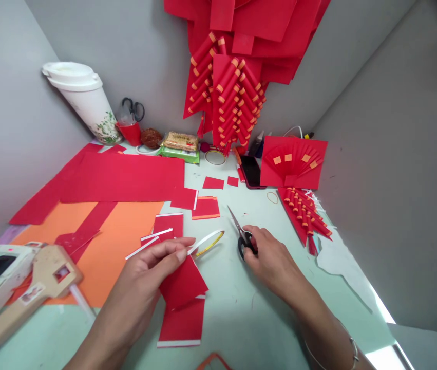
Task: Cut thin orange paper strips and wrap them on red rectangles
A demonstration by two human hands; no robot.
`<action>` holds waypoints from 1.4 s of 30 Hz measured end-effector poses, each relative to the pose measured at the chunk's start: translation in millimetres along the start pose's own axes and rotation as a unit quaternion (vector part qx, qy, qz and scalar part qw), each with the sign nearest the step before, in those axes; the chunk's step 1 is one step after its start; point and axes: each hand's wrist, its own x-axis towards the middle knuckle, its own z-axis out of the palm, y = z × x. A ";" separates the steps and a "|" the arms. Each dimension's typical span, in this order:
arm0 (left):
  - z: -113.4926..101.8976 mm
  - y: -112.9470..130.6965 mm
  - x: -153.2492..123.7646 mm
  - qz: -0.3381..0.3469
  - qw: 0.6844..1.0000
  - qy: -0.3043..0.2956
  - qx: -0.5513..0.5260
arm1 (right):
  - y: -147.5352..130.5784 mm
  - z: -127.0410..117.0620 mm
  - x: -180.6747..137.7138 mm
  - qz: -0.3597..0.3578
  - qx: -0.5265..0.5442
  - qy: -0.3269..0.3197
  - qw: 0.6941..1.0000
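My left hand (145, 277) is closed, with thumb and forefinger pinching the top edge of a square red paper piece (183, 281). A thin roll of white double-sided tape (211, 242), yellow on its inside, stands out from those fingertips. Under the held piece lies another red paper piece (182, 322) with a white strip along its lower edge. My right hand (274, 257) grips a pair of scissors (240, 231) by the black handles, just above the table. The blades point away and to the left, a little apart from the tape roll.
White-edged red pieces (169, 224) lie beyond my left hand. A glue gun (54, 272) rests at left near orange paper (133, 226) and a large red sheet (126, 177). A phone (251, 171), a white cup (83, 103) and red firecracker decorations (237, 97) stand farther back.
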 end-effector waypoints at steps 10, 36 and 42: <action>-3.5 2.8 5.0 0.026 0.998 0.055 -0.027 | -15.2 -7.9 -16.4 0.006 0.524 -0.344 0.779; 1.4 -3.4 2.0 0.050 0.998 0.049 -0.003 | -33.6 -5.1 -22.6 -0.067 0.443 -0.357 0.820; 6.0 -1.8 0.3 0.056 0.996 0.067 0.009 | -34.3 -4.2 -23.0 -0.064 0.432 -0.343 0.832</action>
